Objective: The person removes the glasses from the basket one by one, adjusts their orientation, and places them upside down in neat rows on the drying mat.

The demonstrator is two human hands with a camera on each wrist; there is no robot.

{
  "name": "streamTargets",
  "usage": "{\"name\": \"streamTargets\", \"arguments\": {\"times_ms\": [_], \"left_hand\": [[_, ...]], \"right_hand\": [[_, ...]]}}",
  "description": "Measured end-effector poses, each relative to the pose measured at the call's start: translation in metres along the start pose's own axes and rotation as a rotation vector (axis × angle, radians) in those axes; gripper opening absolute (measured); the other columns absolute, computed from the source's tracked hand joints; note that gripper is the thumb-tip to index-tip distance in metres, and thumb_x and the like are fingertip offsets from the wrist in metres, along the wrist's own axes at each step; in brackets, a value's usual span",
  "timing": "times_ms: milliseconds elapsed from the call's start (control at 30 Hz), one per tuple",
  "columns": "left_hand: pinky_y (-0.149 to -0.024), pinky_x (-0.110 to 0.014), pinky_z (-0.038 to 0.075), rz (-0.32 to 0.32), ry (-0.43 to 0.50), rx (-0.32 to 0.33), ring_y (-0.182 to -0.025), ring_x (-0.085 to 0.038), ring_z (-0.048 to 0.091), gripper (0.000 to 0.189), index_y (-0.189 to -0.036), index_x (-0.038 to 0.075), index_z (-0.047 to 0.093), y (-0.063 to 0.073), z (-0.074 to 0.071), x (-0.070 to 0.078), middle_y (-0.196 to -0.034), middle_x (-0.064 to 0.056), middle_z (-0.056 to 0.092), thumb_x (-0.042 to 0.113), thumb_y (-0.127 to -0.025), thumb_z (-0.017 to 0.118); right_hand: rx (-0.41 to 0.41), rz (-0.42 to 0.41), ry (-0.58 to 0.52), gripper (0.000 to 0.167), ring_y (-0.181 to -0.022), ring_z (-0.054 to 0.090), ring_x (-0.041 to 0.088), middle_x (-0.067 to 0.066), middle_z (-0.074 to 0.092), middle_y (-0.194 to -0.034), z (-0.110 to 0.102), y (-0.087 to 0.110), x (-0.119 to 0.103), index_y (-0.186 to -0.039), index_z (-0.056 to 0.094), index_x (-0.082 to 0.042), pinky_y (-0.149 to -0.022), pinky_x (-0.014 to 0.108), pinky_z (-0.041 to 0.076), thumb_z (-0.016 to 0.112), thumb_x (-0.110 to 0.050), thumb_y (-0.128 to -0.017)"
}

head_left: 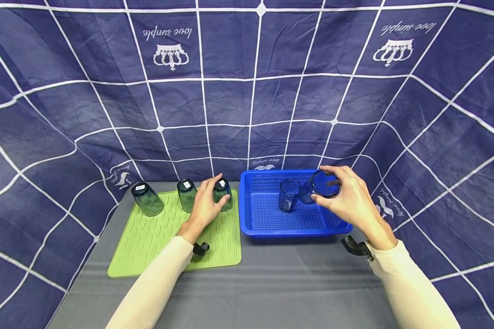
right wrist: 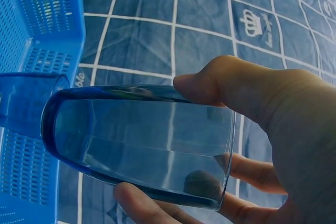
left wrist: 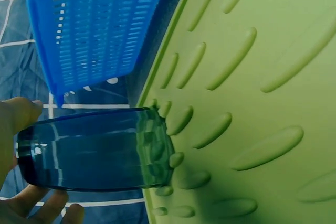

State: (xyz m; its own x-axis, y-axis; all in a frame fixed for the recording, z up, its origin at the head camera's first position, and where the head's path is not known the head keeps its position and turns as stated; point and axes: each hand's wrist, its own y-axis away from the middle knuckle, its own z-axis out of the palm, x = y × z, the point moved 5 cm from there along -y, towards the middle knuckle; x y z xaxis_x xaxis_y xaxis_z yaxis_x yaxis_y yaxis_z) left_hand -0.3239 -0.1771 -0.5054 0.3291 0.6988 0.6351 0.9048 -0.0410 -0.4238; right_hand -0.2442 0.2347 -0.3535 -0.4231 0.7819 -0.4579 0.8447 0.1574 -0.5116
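Judged step: transferring glasses from blue basket [head_left: 296, 233] to green mat [head_left: 156, 237], apparently with one being placed at left and the next in hand at right; on mat, upside down, with a white label on each base: outer glass [head_left: 149, 201], middle glass [head_left: 187, 197] and, nearest the basket, third glass [left wrist: 100, 150]; about the base end of this last, cupped left hand [head_left: 206, 201], with thumb to one side and fingers to the other; unable to tell how firmly; over right part of basket, pinched between thumb and fingers of right hand [head_left: 350, 196]: tilted glass [right wrist: 136, 135], mouth up; just beside it, mouth up inside basket: spare glass [head_left: 288, 196]; unable to tell whether touching; next move, by judgement: release third glass without tipping it; then raise tilted glass clear of neighbour and basket, turn mouth down, set on mat; watch for glass knocking glass.
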Motion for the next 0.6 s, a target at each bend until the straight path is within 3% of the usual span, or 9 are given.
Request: {"name": "streamTargets", "arguments": {"times_ms": [167, 333, 433, 600], "left_hand": [[-0.134, -0.066, 0.047, -0.018, 0.000, -0.009, -0.158, -0.049, 0.057, 0.076, -0.172, 0.018, 0.056, 0.001, -0.008, 0.008, -0.167, -0.023, 0.059, 0.029, -0.104, 0.087], [-0.137, -0.062, 0.044, 0.004, 0.014, 0.013, -0.161, -0.046, 0.055, 0.072, -0.171, 0.017, 0.058, 0.002, -0.018, 0.019, -0.170, -0.021, 0.058, 0.030, -0.106, 0.086], [-0.136, -0.061, 0.045, 0.033, 0.028, 0.051, -0.160, -0.045, 0.056, 0.066, -0.167, 0.016, 0.063, 0.004, -0.023, 0.026, -0.169, -0.021, 0.060, 0.031, -0.106, 0.086], [-0.130, -0.062, 0.049, 0.123, 0.065, 0.162, -0.152, -0.047, 0.062, 0.046, -0.148, 0.010, 0.076, 0.007, -0.033, 0.043, -0.159, -0.019, 0.069, 0.026, -0.106, 0.085]], "right_hand": [[0.017, -0.019, -0.016, 0.078, -0.102, 0.088, 0.035, 0.015, 0.079, -0.129, 0.002, 0.002, -0.004, -0.151, 0.076, -0.013, -0.090, 0.043, 0.061, 0.107, -0.022, -0.079], [0.033, -0.031, -0.046, 0.079, -0.100, 0.089, 0.035, 0.013, 0.079, -0.128, 0.002, 0.005, -0.008, -0.150, 0.076, -0.014, -0.086, 0.019, 0.057, 0.108, -0.021, -0.079], [0.046, -0.033, -0.072, 0.079, -0.099, 0.089, 0.035, 0.012, 0.079, -0.127, 0.001, 0.007, -0.011, -0.150, 0.077, -0.015, -0.082, 0.005, 0.052, 0.109, -0.021, -0.078], [0.057, -0.031, -0.103, 0.079, -0.100, 0.088, 0.034, 0.010, 0.079, -0.129, 0.002, 0.009, -0.016, -0.150, 0.077, -0.016, -0.077, 0.000, 0.052, 0.109, -0.019, -0.077]]}}
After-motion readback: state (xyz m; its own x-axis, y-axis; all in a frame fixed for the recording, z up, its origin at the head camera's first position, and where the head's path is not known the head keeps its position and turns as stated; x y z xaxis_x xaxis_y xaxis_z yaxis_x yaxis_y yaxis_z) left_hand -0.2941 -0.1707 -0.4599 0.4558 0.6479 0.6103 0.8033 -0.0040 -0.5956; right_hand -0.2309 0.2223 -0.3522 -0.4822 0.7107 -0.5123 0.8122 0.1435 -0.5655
